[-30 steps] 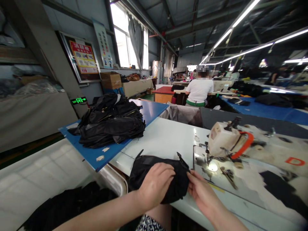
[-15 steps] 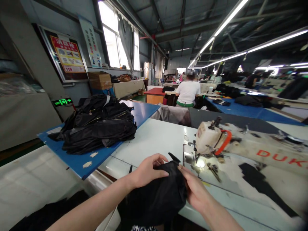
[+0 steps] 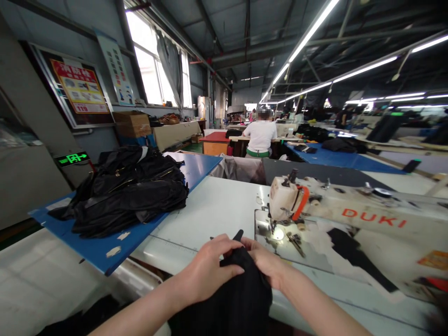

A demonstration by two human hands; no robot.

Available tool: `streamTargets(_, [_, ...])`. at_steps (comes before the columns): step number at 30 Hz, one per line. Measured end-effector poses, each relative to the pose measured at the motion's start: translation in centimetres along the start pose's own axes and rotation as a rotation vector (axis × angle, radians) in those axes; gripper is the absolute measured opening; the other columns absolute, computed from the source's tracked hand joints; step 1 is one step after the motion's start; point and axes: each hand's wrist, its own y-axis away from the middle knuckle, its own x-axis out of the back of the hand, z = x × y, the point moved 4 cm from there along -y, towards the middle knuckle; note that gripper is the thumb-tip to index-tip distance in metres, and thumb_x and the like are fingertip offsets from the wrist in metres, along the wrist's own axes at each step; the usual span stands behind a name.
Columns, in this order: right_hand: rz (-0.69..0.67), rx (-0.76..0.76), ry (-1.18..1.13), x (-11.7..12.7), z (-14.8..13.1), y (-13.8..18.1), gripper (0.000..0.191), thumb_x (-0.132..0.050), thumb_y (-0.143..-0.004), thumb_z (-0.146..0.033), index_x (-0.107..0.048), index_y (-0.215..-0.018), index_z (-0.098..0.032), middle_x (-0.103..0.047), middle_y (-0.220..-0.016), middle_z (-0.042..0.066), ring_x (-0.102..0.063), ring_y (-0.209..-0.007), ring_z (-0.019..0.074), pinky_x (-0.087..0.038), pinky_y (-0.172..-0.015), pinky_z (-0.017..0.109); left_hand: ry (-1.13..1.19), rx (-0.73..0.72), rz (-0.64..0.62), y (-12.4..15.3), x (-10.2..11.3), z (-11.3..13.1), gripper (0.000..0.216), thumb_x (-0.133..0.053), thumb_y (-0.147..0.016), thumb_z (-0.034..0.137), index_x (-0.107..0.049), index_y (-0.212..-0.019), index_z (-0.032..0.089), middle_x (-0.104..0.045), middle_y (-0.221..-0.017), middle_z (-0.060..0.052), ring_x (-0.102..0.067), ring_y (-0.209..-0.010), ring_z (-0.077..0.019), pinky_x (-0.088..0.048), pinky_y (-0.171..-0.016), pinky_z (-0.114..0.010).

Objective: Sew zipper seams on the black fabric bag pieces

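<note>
Both my hands grip a piece of black fabric [image 3: 238, 289] at the near edge of the white sewing table [image 3: 217, 205]. My left hand [image 3: 210, 268] pinches the cloth from the left, fingers curled over its top. My right hand [image 3: 268, 261] holds the same piece from the right, close against the left one. The fabric hangs down over the table edge toward my lap. Just right of my hands stands the white sewing machine [image 3: 350, 214], its needle area [image 3: 278, 231] lit by a small lamp.
A pile of black garments [image 3: 126, 191] lies on a blue board [image 3: 105, 247] at the left. A person in a white shirt [image 3: 259, 137] sits with their back to me at a far workstation. More black cloth [image 3: 346, 247] lies beneath the machine arm.
The black fabric has slid off the tabletop toward my lap. My hands have drawn together on its top edge. The view has turned left.
</note>
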Motion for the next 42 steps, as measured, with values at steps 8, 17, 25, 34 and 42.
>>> streamTargets(8, [0.158, 0.237, 0.302, 0.7, -1.6, 0.9, 0.007, -0.063, -0.065, -0.018, -0.059, -0.07, -0.019, -0.058, -0.062, -0.003, -0.055, -0.059, 0.0138, -0.043, -0.057, 0.025, -0.049, 0.007, 0.073, 0.0, -0.4, 0.1, 0.015, -0.066, -0.071, 0.01, -0.062, -0.082, 0.02, -0.055, -0.077, 0.003, -0.055, -0.074, -0.0131, -0.043, -0.07, -0.024])
streamTargets(17, [0.421, 0.765, 0.882, -0.7, -4.0, 6.7, 0.005, -0.058, -0.081, -0.02, -0.063, -0.081, -0.022, -0.061, -0.082, 0.003, -0.055, -0.082, 0.0195, -0.043, -0.074, 0.031, -0.117, 0.035, 0.168, -0.3, -0.8, 0.4, 0.009, -0.062, -0.075, 0.017, -0.062, -0.083, 0.02, -0.055, -0.073, 0.002, -0.056, -0.07, -0.0147, -0.046, -0.067, -0.026])
streamTargets(25, [0.449, 0.828, 0.991, -0.7, -3.9, 6.4, 0.011, -0.057, -0.082, -0.013, -0.057, -0.075, -0.022, -0.062, -0.08, 0.002, -0.056, -0.078, 0.0185, -0.041, -0.07, 0.03, -0.203, 0.022, 0.239, -0.1, -1.5, 0.5, 0.016, -0.06, -0.077, 0.017, -0.057, -0.092, 0.021, -0.056, -0.079, 0.001, -0.057, -0.073, -0.0161, -0.05, -0.069, -0.03])
streamTargets(34, [0.295, 0.883, 1.2, -3.3, -4.9, 6.7, 0.014, -0.05, -0.086, -0.009, -0.051, -0.079, -0.021, -0.06, -0.081, 0.002, -0.055, -0.077, 0.0179, -0.041, -0.071, 0.03, -0.412, -0.388, 0.195, 0.8, 0.1, 1.9, 0.035, -0.058, -0.078, 0.015, -0.047, -0.11, 0.021, -0.054, -0.122, -0.009, -0.05, -0.115, -0.0241, -0.011, -0.111, -0.058])
streamTargets(42, [0.255, 0.895, 1.251, -3.7, -5.3, 6.7, 0.014, -0.047, -0.088, -0.008, -0.047, -0.084, -0.021, -0.059, -0.086, 0.002, -0.053, -0.082, 0.0177, -0.04, -0.074, 0.031, 0.007, -0.131, 0.125, 0.1, 0.3, -0.8, 0.036, -0.057, -0.062, 0.001, -0.052, -0.092, 0.02, -0.042, -0.133, -0.011, -0.046, -0.121, -0.0256, -0.041, -0.097, -0.034])
